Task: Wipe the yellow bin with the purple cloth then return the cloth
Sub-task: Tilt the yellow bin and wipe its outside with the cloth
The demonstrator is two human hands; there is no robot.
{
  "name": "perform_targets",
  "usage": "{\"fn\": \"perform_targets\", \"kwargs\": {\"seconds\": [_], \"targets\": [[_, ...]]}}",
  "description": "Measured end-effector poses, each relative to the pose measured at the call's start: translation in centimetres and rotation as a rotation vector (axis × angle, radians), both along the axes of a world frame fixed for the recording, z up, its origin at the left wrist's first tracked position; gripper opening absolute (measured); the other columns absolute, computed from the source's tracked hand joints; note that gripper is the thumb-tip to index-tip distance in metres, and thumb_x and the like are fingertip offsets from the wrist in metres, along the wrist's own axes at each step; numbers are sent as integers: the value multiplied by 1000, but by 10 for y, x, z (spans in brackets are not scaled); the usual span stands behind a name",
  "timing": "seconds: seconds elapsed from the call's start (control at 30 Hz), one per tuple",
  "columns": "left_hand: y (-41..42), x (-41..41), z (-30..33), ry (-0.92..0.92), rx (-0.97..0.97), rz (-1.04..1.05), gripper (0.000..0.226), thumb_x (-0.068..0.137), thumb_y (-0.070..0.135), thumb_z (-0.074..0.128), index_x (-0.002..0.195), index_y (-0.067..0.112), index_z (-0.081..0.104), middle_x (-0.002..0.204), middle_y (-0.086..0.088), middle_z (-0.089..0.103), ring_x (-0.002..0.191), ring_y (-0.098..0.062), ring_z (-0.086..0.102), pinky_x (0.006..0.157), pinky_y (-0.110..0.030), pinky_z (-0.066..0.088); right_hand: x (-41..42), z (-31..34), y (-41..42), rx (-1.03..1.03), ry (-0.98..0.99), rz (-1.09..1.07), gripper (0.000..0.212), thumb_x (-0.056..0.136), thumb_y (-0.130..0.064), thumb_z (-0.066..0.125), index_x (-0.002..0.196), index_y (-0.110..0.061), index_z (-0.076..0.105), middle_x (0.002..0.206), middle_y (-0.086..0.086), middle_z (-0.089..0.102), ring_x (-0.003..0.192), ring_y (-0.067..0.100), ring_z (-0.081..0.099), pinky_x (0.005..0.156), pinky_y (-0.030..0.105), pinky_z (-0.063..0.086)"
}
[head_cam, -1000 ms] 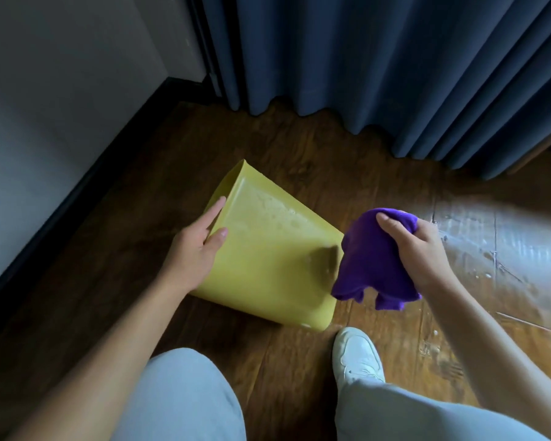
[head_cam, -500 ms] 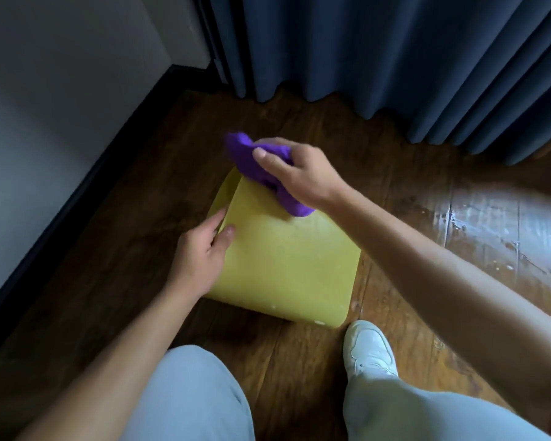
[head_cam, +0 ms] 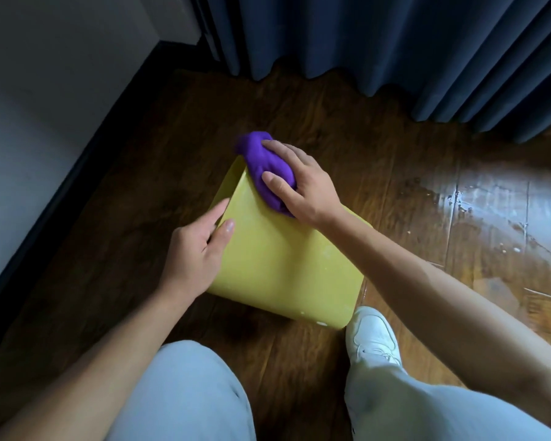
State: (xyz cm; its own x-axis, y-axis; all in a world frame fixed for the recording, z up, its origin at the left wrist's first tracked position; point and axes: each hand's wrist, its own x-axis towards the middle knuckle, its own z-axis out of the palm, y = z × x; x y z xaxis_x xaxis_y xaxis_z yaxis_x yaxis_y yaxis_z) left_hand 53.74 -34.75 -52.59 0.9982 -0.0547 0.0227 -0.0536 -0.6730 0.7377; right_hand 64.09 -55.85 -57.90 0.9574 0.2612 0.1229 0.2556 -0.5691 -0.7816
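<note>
While the yellow bin (head_cam: 283, 262) is lying on its side on the wooden floor (head_cam: 379, 154) at frame centre, I am bracing it with the left hand (head_cam: 198, 249), fingers nearly straight and flat against its left edge, so it is not sliding or rolling. I am gripping the bunched purple cloth (head_cam: 264, 167) in the right hand (head_cam: 303, 186), fingers curled over it, and pressing it onto the bin's upper end, above centre. Bunching is giving a firm pad. White specks are showing near the bin's lower edge, so wiping, I judge, is unfinished.
</note>
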Motion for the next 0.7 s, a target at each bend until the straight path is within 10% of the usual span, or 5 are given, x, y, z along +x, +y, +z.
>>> {"fn": "perform_targets", "kwargs": {"seconds": [0.23,0.43,0.7], "targets": [[13,1,-13,76,-33,74,45,105,29,53,147,11,53,124,-8,73,111,-15,70,94,-37,59,-31,-45,-38,-86,9,-141,51,102,-58,49,149,-38,50,145,-5,60,130,19,55,106,42,47],[14,1,-13,107,-54,128,42,105,25,53,146,15,54,108,2,75,102,-8,71,82,-19,57,-71,-80,-87,-121,24,-316,50,101,-54,51,145,-30,54,138,-1,63,125,20,56,103,40,46],[13,2,-10,150,-108,189,42,105,25,54,147,18,54,104,5,74,99,-12,71,85,-39,61,-73,-90,-115,-51,164,-618,39,105,-37,56,142,-24,58,124,11,64,114,31,62,91,32,41]]}}
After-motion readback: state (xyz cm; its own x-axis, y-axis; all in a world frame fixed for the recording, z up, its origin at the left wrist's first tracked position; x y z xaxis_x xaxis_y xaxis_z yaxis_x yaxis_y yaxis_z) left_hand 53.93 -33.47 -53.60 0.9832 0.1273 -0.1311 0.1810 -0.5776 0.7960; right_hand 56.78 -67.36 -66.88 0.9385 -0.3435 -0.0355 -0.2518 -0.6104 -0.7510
